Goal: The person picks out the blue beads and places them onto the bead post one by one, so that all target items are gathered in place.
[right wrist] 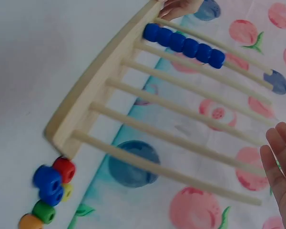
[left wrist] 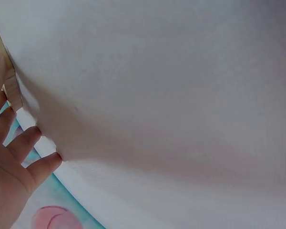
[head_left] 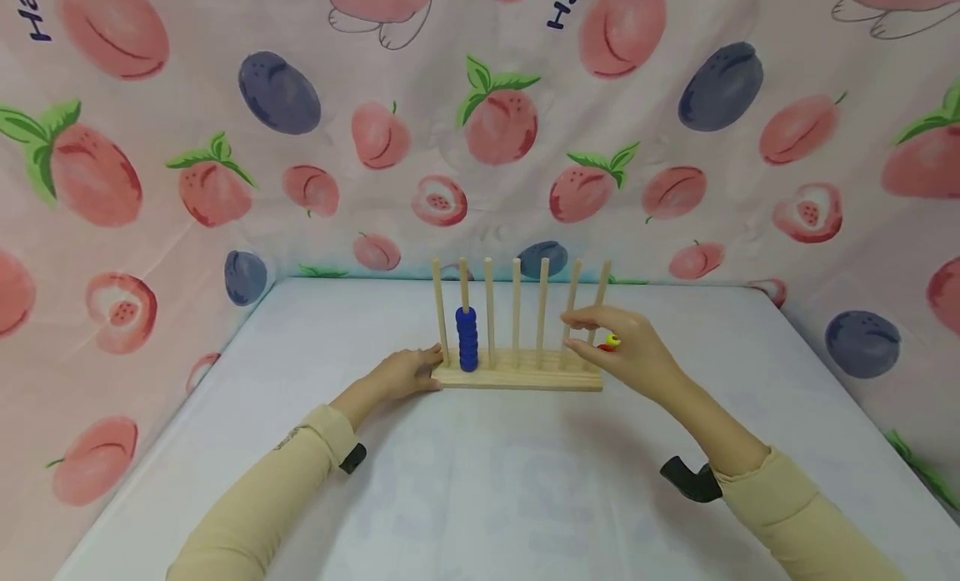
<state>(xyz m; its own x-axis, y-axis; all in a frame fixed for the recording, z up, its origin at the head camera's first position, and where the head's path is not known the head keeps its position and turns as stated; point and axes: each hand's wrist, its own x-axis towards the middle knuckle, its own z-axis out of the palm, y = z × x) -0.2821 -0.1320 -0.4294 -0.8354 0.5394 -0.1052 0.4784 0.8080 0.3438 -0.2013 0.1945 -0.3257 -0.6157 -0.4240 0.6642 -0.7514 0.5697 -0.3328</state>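
A wooden peg rack [head_left: 525,381] with a row of upright rods stands on the table. Blue beads [head_left: 467,339] are stacked on its second rod from the left. My left hand [head_left: 405,373] grips the rack's left end; in the left wrist view the thumb lies on the wood [left wrist: 12,88] and the other fingers spread out. My right hand [head_left: 630,348] is beside the upper part of the right-hand rods, thumb and forefinger apart, with no bead showing between them. In the right wrist view its fingers [right wrist: 279,162] are nearly straight, near the rod tips.
Loose beads lie off the rack's right end: a red bead [right wrist: 64,169], blue beads [right wrist: 47,179], a yellow, a green bead [right wrist: 44,211] and an orange bead [right wrist: 30,222]. In the head view my right hand partly hides them. A fruit-print cloth [head_left: 502,189] hangs behind the white table [head_left: 480,481].
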